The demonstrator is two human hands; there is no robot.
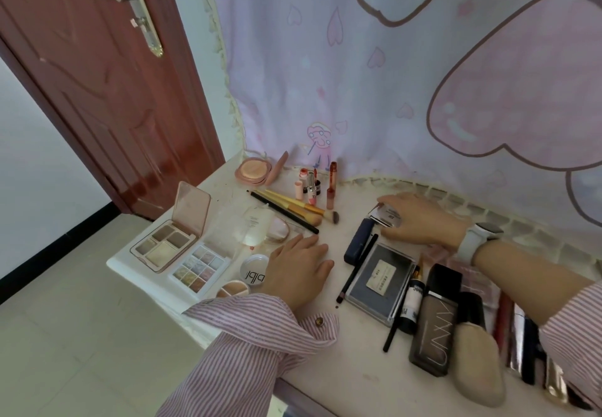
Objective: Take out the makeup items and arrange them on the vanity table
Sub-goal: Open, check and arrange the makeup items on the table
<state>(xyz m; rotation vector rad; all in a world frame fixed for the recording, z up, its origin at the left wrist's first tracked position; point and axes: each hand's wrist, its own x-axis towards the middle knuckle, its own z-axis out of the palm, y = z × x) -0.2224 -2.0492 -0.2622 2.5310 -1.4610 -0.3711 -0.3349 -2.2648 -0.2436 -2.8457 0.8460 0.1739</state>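
Makeup lies spread over the white vanity table (351,348). My right hand (420,221) grips a small silver box (386,216) near the back edge. My left hand (298,270) rests flat on the tabletop, fingers straight, holding nothing. Left of it sit an open pink eyeshadow palette (169,240), a clear multi-colour palette (200,268) and a white round jar (253,271). Several brushes (293,206) and lipsticks (314,187) stand behind. A dark compact (379,281), a navy tube (360,242), a foundation bottle (435,325) and a beige sponge (477,364) lie at the right.
A pink round compact (254,170) sits at the back left corner. A pink cartoon cloth (407,68) hangs behind the table. A red-brown door (107,90) stands at the left, above a tiled floor (81,335). More packaged items (518,335) lie under my right forearm.
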